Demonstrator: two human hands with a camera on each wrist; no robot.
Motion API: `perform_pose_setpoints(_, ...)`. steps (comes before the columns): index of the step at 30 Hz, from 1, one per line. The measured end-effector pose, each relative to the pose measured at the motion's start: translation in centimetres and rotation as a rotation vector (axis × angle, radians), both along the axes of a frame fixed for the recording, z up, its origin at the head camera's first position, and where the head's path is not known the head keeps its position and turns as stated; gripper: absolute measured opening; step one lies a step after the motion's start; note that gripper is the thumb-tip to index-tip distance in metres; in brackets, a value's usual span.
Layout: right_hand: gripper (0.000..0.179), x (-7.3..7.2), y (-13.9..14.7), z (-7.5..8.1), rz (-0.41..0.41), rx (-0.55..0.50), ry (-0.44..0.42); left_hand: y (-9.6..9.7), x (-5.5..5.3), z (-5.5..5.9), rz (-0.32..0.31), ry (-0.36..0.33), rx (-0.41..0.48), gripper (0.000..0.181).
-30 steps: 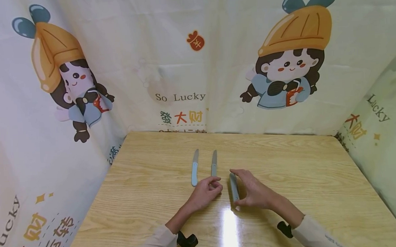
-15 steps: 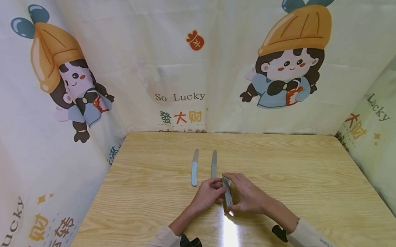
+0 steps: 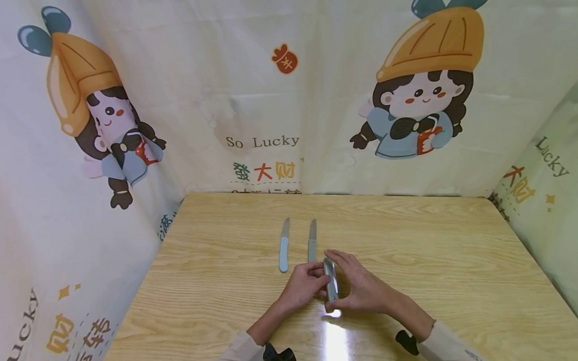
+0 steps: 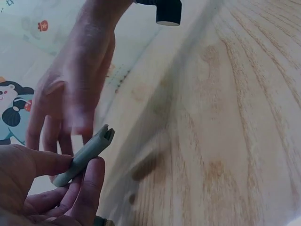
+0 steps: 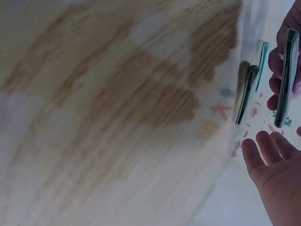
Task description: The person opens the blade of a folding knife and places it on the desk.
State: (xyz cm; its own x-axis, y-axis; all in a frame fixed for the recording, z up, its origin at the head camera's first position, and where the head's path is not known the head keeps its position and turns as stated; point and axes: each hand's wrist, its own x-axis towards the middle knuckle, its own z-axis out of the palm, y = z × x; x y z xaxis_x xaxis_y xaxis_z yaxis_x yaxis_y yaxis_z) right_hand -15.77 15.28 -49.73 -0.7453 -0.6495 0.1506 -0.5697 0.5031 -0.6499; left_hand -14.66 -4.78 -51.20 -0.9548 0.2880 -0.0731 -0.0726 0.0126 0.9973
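Observation:
My left hand [image 3: 300, 286] pinches a folding knife [image 3: 330, 283] between thumb and fingers. Its grey-green handle has a slot visible at one end in the left wrist view, and no blade stands out from it. On the right, my right hand [image 3: 366, 287] surrounds the knife loosely, fingers near its far end and thumb near its close end. The right wrist view shows those fingers [image 5: 268, 148] spread and apart from the handle. Two knives with blades out lie on the table behind: a light-blue-handled knife [image 3: 283, 254] and a grey-handled knife [image 3: 312, 243], partly hidden by my left hand.
The wood-grain table [image 3: 417, 239] spreads out on both sides. A printed cloth [image 3: 334, 108] hangs along its back and sides. Black wrist-camera mounts [image 3: 279, 358] sit at both wrists, and a bright light reflection lies on the table in front of the hands.
The folding knife has moved left with my right hand, to my left hand, which now pinches it. My right fingers have loosened from it. The two knives on the table stay put.

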Motion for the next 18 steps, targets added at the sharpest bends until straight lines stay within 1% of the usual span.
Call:
perform_pose_setpoints(2, 0.094, 0.1, -0.1, 0.0, -0.059, -0.077, -0.133, 0.0, 0.0, 0.1, -0.002, 0.003, 0.002, 0.041)
perform_pose_setpoints(5, 0.073, 0.0, -0.6, -0.2, -0.161, -0.226, -0.315, 0.0, -0.1, 0.2, 0.001, 0.006, 0.002, 0.039)
perform_pose_setpoints(7, 0.061, 0.0, -0.9, -0.4, -0.219, -0.331, -0.413, 0.0, -0.1, 0.3, 0.003, -0.001, 0.010, 0.038)
perform_pose_setpoints(9, 0.054, -0.1, -1.1, -0.5, -0.269, -0.429, -0.504, 0.0, -0.1, 0.3, 0.008, 0.002, 0.001, 0.039)
perform_pose_setpoints(11, 0.049, -0.2, -1.3, -0.6, -0.315, -0.503, -0.576, -0.1, 0.0, 0.4, 0.011, 0.000, -0.007, 0.039)
perform_pose_setpoints(13, 0.045, -0.2, -1.4, -0.7, -0.347, -0.546, -0.634, -0.2, 0.0, 0.5, 0.012, 0.002, -0.016, 0.039)
perform_pose_setpoints(15, 0.041, -0.3, -1.5, -0.9, -0.379, -0.562, -0.671, -0.3, 0.0, 0.5, 0.007, -0.002, -0.030, 0.039)
perform_pose_setpoints(18, 0.035, -0.3, -1.6, -1.3, -0.403, -0.568, -0.716, -0.4, 0.1, 0.3, -0.010, 0.001, -0.032, 0.039)
